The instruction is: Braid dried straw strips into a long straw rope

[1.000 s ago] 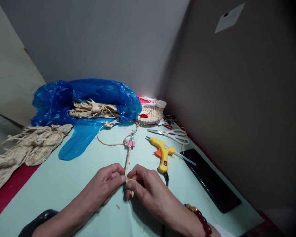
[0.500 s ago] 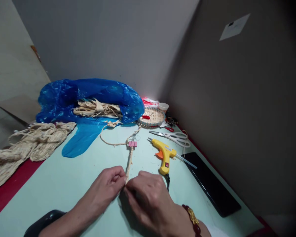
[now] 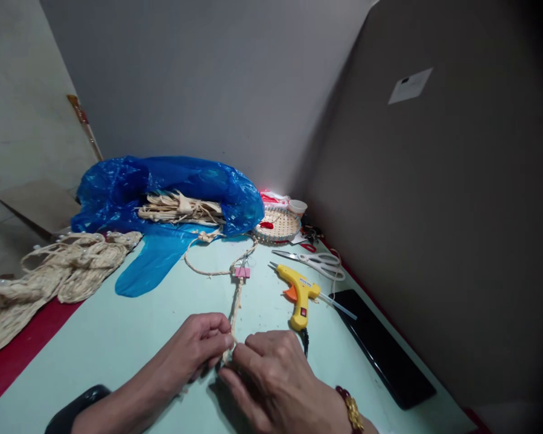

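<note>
A pale straw braid (image 3: 237, 304) runs toward me from a pink binder clip (image 3: 242, 273) on the table. My left hand (image 3: 203, 343) pinches the braid's near end between thumb and fingers. Close against it, my right hand (image 3: 271, 374) is closed on the same end, its fingertips partly hidden behind the knuckles. Beyond the clip, a thin twisted straw cord (image 3: 202, 272) curves in a loop on the tabletop. The beaded bracelet (image 3: 353, 410) is on my right wrist.
Right of the braid lie a yellow glue gun (image 3: 302, 295), white-handled scissors (image 3: 319, 260) and a black phone (image 3: 389, 349). A blue plastic bag (image 3: 172, 169) holding dried straw (image 3: 181, 208) and a round basket (image 3: 280, 224) stand behind. Woven straw pieces (image 3: 90, 265) lie left.
The view has tilted up slightly. Both hands stay at the braid's near end; my right fingers have shifted, and more of the braid end shows below my left thumb.
</note>
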A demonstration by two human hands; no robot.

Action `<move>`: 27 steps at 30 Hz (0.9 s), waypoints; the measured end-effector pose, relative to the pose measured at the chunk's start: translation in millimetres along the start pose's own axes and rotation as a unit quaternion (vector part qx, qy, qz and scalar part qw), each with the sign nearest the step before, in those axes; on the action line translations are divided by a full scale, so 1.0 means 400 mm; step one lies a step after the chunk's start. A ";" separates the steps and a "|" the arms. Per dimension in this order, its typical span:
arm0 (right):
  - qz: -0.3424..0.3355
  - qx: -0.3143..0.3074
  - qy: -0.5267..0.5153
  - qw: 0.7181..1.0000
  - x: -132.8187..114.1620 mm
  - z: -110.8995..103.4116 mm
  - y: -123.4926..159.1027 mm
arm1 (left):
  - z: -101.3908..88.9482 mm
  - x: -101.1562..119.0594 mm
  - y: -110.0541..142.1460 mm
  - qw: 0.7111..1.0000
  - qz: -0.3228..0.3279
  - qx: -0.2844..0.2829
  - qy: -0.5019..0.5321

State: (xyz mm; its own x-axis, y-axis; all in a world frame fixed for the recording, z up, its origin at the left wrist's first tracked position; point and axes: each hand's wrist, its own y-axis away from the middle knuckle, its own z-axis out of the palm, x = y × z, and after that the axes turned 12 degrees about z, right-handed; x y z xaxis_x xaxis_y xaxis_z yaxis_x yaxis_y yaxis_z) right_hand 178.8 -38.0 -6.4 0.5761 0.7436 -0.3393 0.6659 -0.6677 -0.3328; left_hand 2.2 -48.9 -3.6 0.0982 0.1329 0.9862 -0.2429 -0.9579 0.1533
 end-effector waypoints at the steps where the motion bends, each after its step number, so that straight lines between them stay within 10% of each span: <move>1: 0.011 0.004 -0.025 1.000 -0.001 -0.002 0.000 | -0.001 -0.005 -0.001 1.000 0.004 -0.003 -0.004; 14: 0.217 -0.004 -0.293 0.931 0.021 -0.025 -0.028 | 0.000 -0.030 -0.008 0.993 0.090 -0.002 -0.073; 22: 0.073 -0.060 -0.121 0.988 0.022 0.035 -0.013 | -0.009 -0.042 -0.013 0.993 0.077 0.041 -0.085; 27: 0.112 -0.052 -0.013 0.992 0.034 0.092 -0.012 | -0.006 -0.048 -0.017 0.993 0.062 0.042 -0.096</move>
State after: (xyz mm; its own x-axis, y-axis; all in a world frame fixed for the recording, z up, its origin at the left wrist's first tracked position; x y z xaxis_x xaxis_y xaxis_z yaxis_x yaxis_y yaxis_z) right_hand 166.1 -25.9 -42.0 0.7041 0.5741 -0.4179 0.5682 -0.8085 -0.1532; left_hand -0.5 -44.4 -23.3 0.2572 -0.0307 0.9659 -0.1837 -0.9828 0.0177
